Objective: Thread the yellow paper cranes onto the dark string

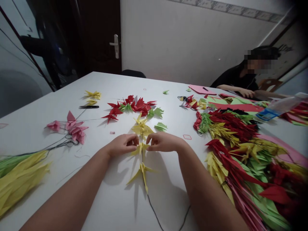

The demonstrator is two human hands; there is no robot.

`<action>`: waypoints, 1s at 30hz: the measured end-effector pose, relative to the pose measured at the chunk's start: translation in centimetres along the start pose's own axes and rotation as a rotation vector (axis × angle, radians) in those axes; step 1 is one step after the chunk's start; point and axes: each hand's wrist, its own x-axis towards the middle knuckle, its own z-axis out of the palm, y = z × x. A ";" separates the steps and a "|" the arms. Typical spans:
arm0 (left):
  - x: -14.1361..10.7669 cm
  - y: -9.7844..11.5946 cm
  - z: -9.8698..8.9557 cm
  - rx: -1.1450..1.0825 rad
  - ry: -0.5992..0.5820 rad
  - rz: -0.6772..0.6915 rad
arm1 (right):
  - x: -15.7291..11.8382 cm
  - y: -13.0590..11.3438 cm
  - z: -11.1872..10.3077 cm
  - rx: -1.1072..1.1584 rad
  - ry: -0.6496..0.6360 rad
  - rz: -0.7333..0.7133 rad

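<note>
Between my two hands is a folded yellow paper crane (141, 149) threaded on a dark string (153, 209). My left hand (123, 145) pinches its left wing, and my right hand (164, 142) pinches the right wing. Nearer to me on the same string hangs another yellow crane (142, 172), wings spread. Just beyond my fingers sit more yellow cranes (142, 129), overlapping. A green paper crane (161, 127) lies beside them, past my right hand. Red cranes (141, 107) mixed with green ones form a cluster farther off.
Strung cranes in several colours (233, 128) pile up at the right. Pink cranes (76, 130), small black snips (89, 106) and yellow-green strands (21, 179) lie left on the white table (72, 86). Across at the right sit a plastic bottle (281, 107) and another person (233, 77).
</note>
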 end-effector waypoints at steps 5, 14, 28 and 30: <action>0.1 -0.4 0.3 0.042 0.083 -0.025 | 1.5 1.1 1.1 0.207 -0.007 -0.007; 1.2 -1.2 0.8 -0.137 0.251 -0.111 | 2.9 2.4 2.3 0.698 0.153 0.025; 1.7 -1.0 1.2 -0.269 0.368 -0.214 | 4.2 3.0 3.7 0.890 0.331 -0.065; 1.8 -0.9 1.2 -0.305 0.385 -0.203 | 4.2 2.9 3.8 0.928 0.329 -0.051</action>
